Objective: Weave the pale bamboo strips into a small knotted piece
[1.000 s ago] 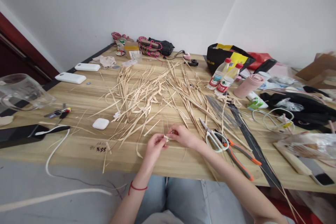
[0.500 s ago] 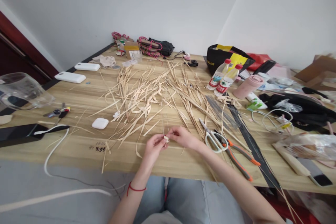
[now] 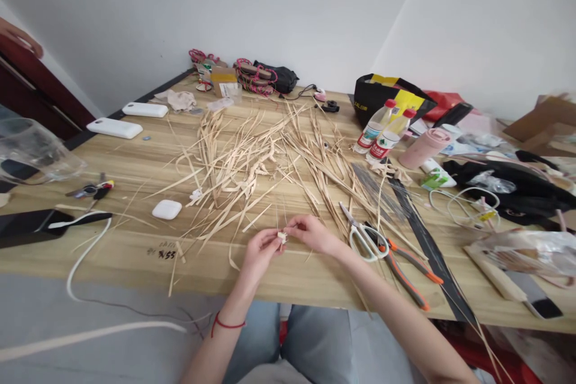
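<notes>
Close to the table's front edge, my left hand (image 3: 262, 250) pinches a small pale woven piece (image 3: 282, 237) with thin strands standing up from it. My right hand (image 3: 309, 233) meets it from the other side, its fingertips closed at the piece's edge. Fine detail between the fingertips is too small to make out. Beyond both hands spreads a loose heap of straw-coloured strips (image 3: 243, 150), with a twisted, braided length (image 3: 260, 168) lying on it. White-handled scissors (image 3: 366, 240) lie to the right of my right hand, beside orange-and-grey pliers (image 3: 407, 276).
Two bottles (image 3: 378, 132), a pink tumbler (image 3: 425, 148) and a black-and-yellow bag (image 3: 391, 96) stand at right. On the left are a white case (image 3: 167, 209), keys (image 3: 95, 189), a black device (image 3: 27, 228) with a white cable, and a clear container (image 3: 36, 150). Another person's hand (image 3: 20, 36) shows at upper left.
Another person's hand has come into view at upper left. The view has shifted slightly. My hands stay together at the small woven piece, which looks slightly turned.
</notes>
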